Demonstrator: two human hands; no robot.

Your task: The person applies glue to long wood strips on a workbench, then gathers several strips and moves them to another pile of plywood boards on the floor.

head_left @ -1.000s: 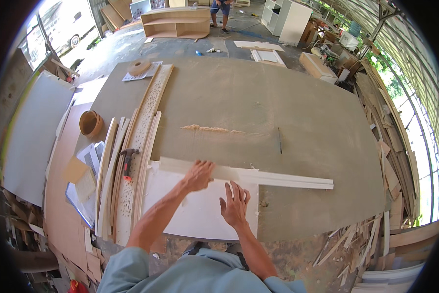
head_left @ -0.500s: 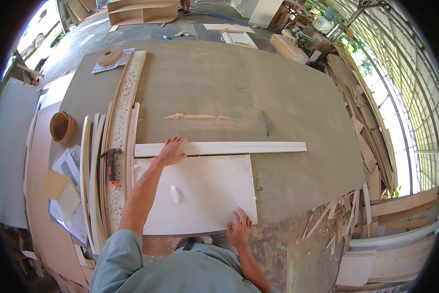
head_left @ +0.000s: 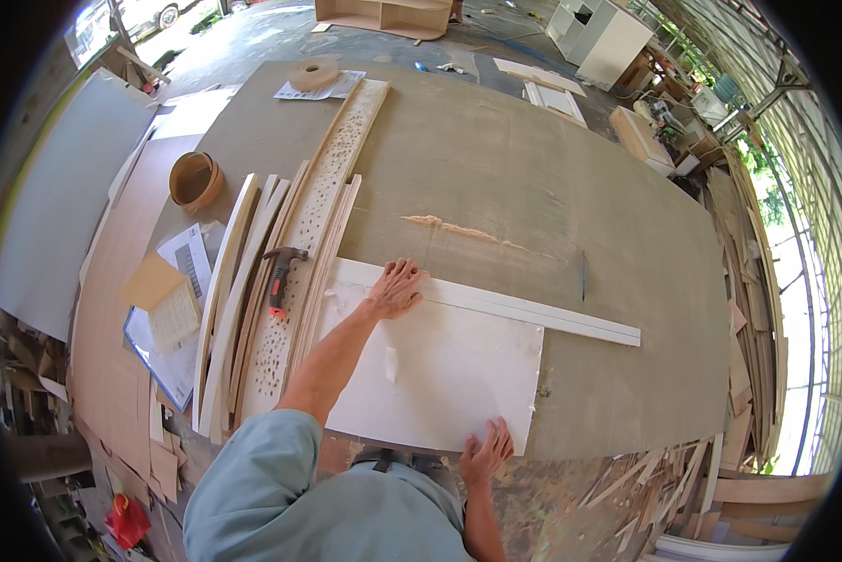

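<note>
"Where do we have our left hand (head_left: 398,288)?"

"Near the view's centre, palm down, fingers bent and pointing between one and two o'clock; our left forearm (head_left: 337,362) slants in from seven."

"And our right hand (head_left: 487,451)?"

"Lower, at five o'clock, fingers slightly apart, aimed toward one, with our right forearm (head_left: 482,525) just below."

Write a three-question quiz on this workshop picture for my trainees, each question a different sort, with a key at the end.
1. True or false: the hammer lies to the left of the white panel.
2. Which thing is the left hand on? A) the brown bowl; B) the long white trim; C) the hammer.
3. Fill the gap: the right hand is at the panel's ____ corner, as seen by the person.

Key: 1. True. 2. B. 3. Near right.
</note>
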